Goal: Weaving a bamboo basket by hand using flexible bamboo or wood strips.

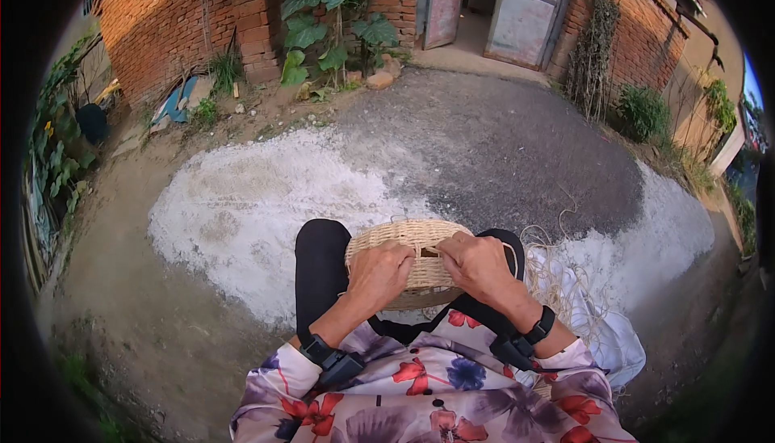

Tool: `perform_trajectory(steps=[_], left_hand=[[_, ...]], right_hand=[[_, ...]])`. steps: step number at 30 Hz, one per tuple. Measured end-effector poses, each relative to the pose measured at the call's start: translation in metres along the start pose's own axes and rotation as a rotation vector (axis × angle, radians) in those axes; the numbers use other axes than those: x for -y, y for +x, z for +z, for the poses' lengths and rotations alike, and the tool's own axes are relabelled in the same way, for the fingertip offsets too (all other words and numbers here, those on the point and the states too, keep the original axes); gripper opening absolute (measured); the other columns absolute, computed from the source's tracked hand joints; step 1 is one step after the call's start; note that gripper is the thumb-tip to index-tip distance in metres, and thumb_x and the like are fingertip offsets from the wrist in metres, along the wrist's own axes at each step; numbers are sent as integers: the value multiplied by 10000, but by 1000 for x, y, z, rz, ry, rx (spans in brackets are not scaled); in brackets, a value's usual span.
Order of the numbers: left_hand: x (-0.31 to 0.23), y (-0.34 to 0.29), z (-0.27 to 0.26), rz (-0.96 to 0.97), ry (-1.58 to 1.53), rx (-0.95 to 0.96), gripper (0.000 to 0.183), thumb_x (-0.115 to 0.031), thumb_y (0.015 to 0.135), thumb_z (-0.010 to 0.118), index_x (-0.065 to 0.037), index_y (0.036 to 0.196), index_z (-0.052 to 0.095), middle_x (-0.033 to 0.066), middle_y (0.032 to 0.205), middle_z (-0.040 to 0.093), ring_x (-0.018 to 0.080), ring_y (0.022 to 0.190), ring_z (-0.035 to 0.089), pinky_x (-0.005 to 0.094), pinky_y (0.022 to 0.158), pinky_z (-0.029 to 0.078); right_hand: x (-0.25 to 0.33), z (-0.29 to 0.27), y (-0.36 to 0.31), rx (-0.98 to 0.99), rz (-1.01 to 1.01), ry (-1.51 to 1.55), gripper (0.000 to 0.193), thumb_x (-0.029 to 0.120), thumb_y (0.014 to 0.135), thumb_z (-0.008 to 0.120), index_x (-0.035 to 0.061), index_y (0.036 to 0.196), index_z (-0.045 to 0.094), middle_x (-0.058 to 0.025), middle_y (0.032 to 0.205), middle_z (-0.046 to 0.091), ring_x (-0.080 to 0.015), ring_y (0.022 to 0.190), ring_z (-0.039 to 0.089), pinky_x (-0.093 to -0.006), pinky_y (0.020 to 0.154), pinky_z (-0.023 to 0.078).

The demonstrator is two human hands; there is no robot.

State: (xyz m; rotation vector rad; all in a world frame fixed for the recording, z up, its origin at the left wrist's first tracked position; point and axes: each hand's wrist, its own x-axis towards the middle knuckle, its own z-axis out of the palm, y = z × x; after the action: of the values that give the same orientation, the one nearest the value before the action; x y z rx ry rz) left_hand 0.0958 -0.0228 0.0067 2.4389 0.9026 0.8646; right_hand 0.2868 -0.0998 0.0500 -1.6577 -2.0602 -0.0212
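Observation:
A pale tan woven basket (410, 231) rests across my lap between my knees, with a dark gap in its weave in the middle. My left hand (379, 272) is closed on the weave at the left of that gap. Facing it, my right hand (482, 268) is closed in a pinch by the gap's right side, a thin tan weaving strand (431, 250) running out from its fingertips. The two hands are a short way apart. My fingers partly cover the basket's near side.
Loose tan strands (551, 275) lie tangled on a white cloth or sack (611, 338) at my right. Pale and dark grey ground (517, 152) stretches ahead to a brick wall (169, 31) and an open metal door (525, 19). Plants (335, 19) grow beside the wall.

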Motion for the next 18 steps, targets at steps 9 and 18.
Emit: perform_trajectory(steps=[9, 18], left_hand=[[7, -10, 11, 23, -133, -40, 171, -102, 855, 648, -77, 1009, 717, 127, 800, 600, 322, 737, 630, 419, 642, 491], [13, -4, 9, 121, -105, -35, 144, -91, 865, 621, -75, 976, 711, 126, 797, 601, 329, 720, 633, 425, 634, 500]], right_hand=[[-13, 32, 14, 154, 38, 84, 210, 175, 877, 572, 1, 926, 680, -217, 770, 685, -318, 541, 640, -405, 516, 516], [-7, 12, 12, 589, 839, 1237, 444, 400, 1006, 510, 14, 1218, 557, -177, 869, 688, -73, 466, 540, -211, 385, 427]])
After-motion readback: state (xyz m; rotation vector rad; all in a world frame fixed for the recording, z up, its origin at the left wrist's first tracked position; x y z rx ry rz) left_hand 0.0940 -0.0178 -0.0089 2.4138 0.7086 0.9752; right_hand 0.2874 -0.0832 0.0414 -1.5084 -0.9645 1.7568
